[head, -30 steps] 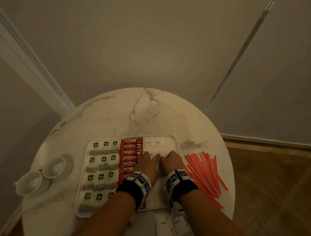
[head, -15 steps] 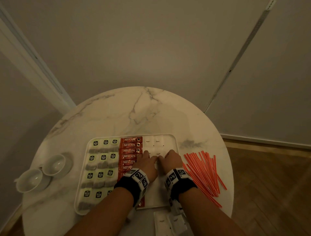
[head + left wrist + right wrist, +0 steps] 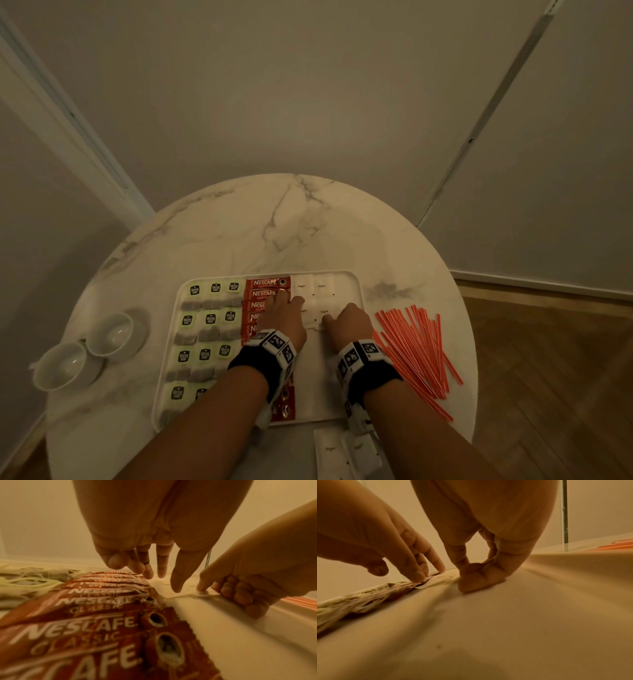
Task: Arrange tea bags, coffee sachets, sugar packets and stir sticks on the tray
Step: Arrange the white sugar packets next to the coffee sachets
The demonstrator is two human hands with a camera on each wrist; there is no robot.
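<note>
bare tray floor near side, stir sticks right

Dim warm light, soft shadows, wide-angle edge bending, blurred close-range wrist views.

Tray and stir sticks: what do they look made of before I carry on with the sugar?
Tray: looks like matte white plastic or melamine, judging by its smooth surface, rounded corners and low raised rim; could be coated metal. Stir sticks: thin, flat, uniformly orange-red strips lying loose on the table beside the tray, most likely plastic.
</note>
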